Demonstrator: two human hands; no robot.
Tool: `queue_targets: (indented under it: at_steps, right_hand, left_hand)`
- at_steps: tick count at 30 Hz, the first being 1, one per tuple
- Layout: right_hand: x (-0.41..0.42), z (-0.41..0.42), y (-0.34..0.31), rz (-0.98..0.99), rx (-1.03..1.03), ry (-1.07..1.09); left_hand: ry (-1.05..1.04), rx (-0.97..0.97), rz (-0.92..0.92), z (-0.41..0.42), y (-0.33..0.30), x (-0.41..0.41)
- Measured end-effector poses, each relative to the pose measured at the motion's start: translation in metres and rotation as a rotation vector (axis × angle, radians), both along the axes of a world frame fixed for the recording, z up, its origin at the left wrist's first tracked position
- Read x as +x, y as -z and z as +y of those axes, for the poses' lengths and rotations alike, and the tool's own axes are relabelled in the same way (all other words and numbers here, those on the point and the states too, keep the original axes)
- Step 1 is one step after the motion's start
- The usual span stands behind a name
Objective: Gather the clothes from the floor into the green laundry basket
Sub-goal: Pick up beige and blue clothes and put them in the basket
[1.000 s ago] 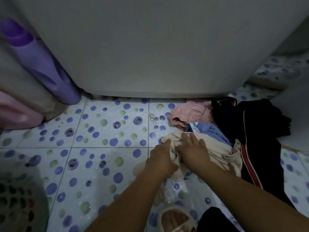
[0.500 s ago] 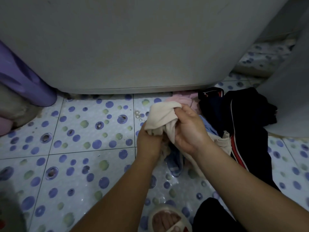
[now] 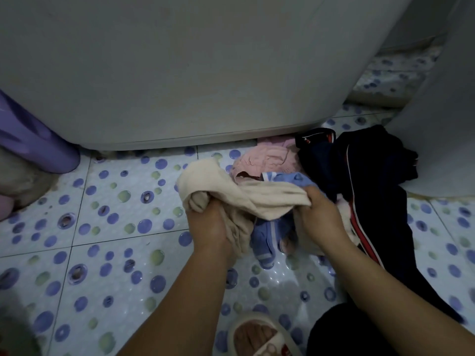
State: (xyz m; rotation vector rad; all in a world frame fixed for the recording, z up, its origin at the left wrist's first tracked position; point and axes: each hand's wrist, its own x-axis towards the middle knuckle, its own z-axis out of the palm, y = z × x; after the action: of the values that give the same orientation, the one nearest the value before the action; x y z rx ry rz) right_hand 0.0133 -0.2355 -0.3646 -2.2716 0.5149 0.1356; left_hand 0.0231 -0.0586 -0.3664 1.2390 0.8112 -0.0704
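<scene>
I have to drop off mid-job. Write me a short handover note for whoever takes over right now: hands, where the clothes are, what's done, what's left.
Left hand: closed on one end of the cream garment.
Right hand: closed on its other end; the garment is bunched and raised between both hands.
Blue garment: hangs under the cream one; whether it is gripped too is unclear.
On the floor: pink garment by the washer base, dark garment with red stripe to the right.
Basket: not clearly in view, so find it first.
Done: first piece lifted. Left: drop it in, then collect the rest.
</scene>
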Motion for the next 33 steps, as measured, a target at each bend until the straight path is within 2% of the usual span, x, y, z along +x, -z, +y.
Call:
queue_targets:
  at_steps: [2, 4, 6, 7, 11, 13, 14, 15, 17, 18, 19, 22, 27, 30, 32, 33]
  right_hand:
    - [0.01, 0.02, -0.02, -0.061, 0.439, 0.142]
    - [0.016, 0.043, -0.034, 0.013, 0.81, 0.201]
    - [0.02, 0.059, -0.043, 0.108, 0.824, 0.068]
    - [0.022, 0.064, -0.045, 0.133, 0.801, -0.023]
    - [0.018, 0.064, -0.044, 0.245, 0.931, -0.377]
    - [0.016, 0.058, -0.04, 0.26, 0.85, -0.433]
    - [0.016, 0.054, -0.035, 0.239, 0.731, -0.38]
    - [0.018, 0.047, -0.027, 0.204, 0.482, -0.31]
    - [0.022, 0.027, -0.006, 0.217, -0.205, -0.252]
    - [0.02, 0.018, 0.004, 0.274, -0.394, -0.24]
    - [0.018, 0.01, 0.014, 0.348, -0.471, -0.226]
    - [0.012, -0.002, 0.036, 0.387, -0.49, -0.164]
    - [0.017, -0.007, 0.05, 0.294, -0.504, -0.08]
    - [0.019, -0.004, 0.046, 0.164, -0.514, -0.056]
    - [0.018, 0.005, 0.036, 0.062, -0.39, -0.006]
    - [0.019, 0.011, 0.028, -0.012, -0.219, 0.044]
  left_hand:
    - [0.16, -0.007, 0.004, -0.005, -0.003, -0.01]
    - [0.407, -0.013, -0.057, -0.01, -0.003, -0.019]
    - [0.616, 0.047, -0.141, -0.015, -0.008, -0.028]
    - [0.618, 0.095, -0.164, -0.015, -0.009, -0.027]
    - [0.36, 0.333, -0.27, -0.001, -0.006, -0.016]
    - [0.233, 0.29, -0.228, 0.008, -0.003, -0.017]
    - [0.146, 0.214, -0.202, 0.012, 0.001, -0.019]
    - [0.065, 0.14, -0.175, 0.014, 0.005, -0.02]
    - [-0.048, 0.081, -0.132, 0.015, 0.01, -0.02]
    - [-0.067, 0.067, -0.121, 0.014, 0.012, -0.021]
    - [-0.069, 0.07, -0.117, 0.013, 0.012, -0.021]
    - [-0.059, 0.117, -0.106, 0.01, 0.014, -0.022]
    - [-0.037, 0.105, -0.086, 0.003, 0.015, -0.02]
    - [-0.013, 0.117, -0.092, 0.002, 0.012, -0.019]
    - [-0.023, 0.103, -0.085, 0.004, 0.011, -0.018]
    - [-0.029, 0.091, -0.079, 0.006, 0.009, -0.017]
